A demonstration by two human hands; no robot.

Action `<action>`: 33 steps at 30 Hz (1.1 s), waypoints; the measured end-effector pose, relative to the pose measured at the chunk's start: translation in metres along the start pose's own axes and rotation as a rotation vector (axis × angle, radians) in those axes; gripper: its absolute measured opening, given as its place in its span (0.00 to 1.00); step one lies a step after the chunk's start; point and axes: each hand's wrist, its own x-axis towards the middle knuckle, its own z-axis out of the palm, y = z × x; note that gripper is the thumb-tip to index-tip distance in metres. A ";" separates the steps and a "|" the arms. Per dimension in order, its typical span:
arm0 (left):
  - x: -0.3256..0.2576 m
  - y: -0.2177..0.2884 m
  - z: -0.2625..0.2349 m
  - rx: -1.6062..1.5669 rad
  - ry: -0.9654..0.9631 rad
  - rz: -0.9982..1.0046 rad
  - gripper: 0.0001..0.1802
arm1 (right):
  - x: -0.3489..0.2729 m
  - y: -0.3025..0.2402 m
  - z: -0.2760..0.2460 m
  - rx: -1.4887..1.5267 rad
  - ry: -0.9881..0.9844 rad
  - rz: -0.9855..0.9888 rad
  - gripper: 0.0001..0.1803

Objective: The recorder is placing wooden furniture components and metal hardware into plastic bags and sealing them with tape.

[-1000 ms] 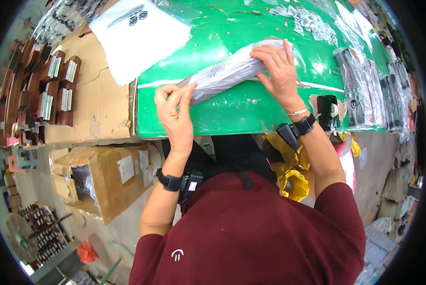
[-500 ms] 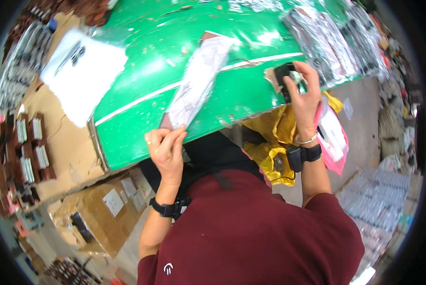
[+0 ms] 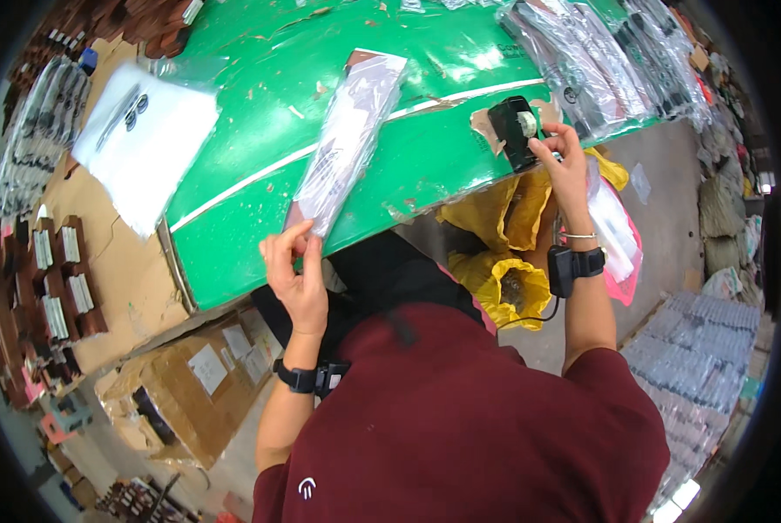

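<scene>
A long brown piece in a clear plastic bag (image 3: pixel 345 144) lies slantwise on the green table. My left hand (image 3: pixel 296 275) pinches the bag's near end at the table edge, with the thumb and fingers together. To the right, a black tape dispenser (image 3: pixel 512 135) with a small pale roll sits on a torn patch of the tabletop. My right hand (image 3: pixel 567 166) is at the dispenser's right side, its thumb and forefinger curled close together beside the roll. Whatever is between those fingertips is too small to make out.
A stack of clear plastic bags (image 3: pixel 146 139) lies at the left on cardboard. Wrapped pieces (image 3: pixel 573 65) are piled at the table's back right. Yellow sacks (image 3: pixel 512 283) stand below the front edge, and a cardboard box (image 3: pixel 177 388) is on the floor at left.
My right hand has drawn back from over the dispenser to its right side, and its fingers have closed in. My left hand keeps its pinch on the bag.
</scene>
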 end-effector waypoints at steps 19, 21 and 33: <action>-0.005 -0.006 0.000 0.027 0.049 -0.020 0.16 | -0.072 0.004 -0.020 0.446 -0.016 0.289 0.12; -0.005 -0.005 0.002 0.009 0.058 -0.029 0.16 | -0.071 0.013 -0.010 0.467 -0.005 0.252 0.10; 0.007 -0.008 0.006 0.091 0.010 0.080 0.16 | -0.092 0.020 0.045 0.344 -0.210 0.313 0.07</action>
